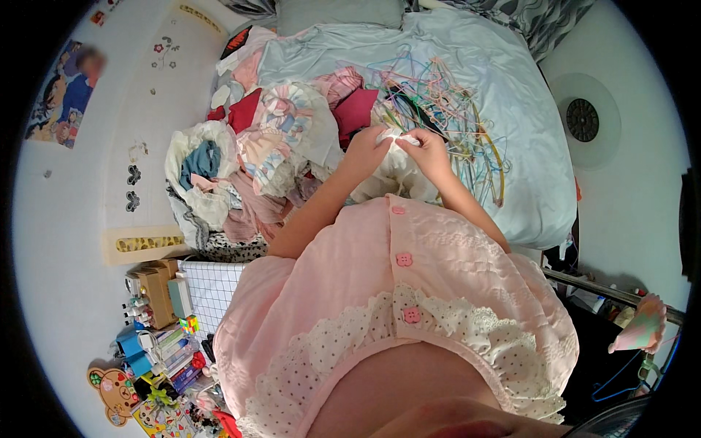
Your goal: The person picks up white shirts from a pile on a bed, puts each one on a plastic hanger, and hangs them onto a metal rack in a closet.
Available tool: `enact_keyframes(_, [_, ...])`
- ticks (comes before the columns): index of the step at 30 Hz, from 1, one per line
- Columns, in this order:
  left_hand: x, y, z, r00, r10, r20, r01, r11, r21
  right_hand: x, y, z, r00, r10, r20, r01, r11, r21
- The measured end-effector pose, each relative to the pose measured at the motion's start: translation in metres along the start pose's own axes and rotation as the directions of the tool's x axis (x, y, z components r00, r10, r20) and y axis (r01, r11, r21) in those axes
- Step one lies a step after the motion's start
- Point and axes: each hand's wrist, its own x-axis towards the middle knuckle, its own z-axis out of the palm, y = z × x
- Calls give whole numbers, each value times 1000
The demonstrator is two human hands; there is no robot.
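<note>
"Over the bed (537, 168), what's in hand?"

"White cloth (398, 177), between the clothes (281, 120) and the hangers (499, 179). Left hand (367, 155) and right hand (431, 152) both pinch its bunched upper edge; I'd call this step working that edge."

"And the next move?"

"Probably calls for a firm pinch on both sides."

"Brands, labels?"

"None I can read; the books' (177, 358) spines are too small."

Bedroom with bed (537, 157) and pillow (340, 14)

white cloth (398, 159): partly behind hands (431, 153) | grey pillow (339, 16): top cut off
</note>
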Motion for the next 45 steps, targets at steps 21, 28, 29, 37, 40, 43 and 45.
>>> enact_keyframes(21, [5,-6,-6,995,-40,97,38,999,23,0,5,7,993,116,0,-116,993,13])
enact_keyframes(28, [1,-7,2,986,114,-121,-99,988,117,1,-1,10,998,-58,-3,58,995,-76])
enact_keyframes(29, [2,-4,1,986,113,-120,-99,988,115,0,-4,9,998,-59,-14,56,988,-143])
enact_keyframes(37, [7,-12,-3,988,138,-63,-124,974,192,4,-3,6,998,23,67,-19,998,-59])
enact_keyframes(40, [7,-12,-1,982,189,-15,-179,947,267,4,14,7,993,41,107,-51,995,91])
enact_keyframes(43, [14,-21,-14,949,-144,282,194,969,-156,11,23,-2,978,125,165,-165,952,256])
enact_keyframes(45, [12,-1,-18,916,-217,337,348,847,-401,18,29,-12,965,196,174,-243,917,315])
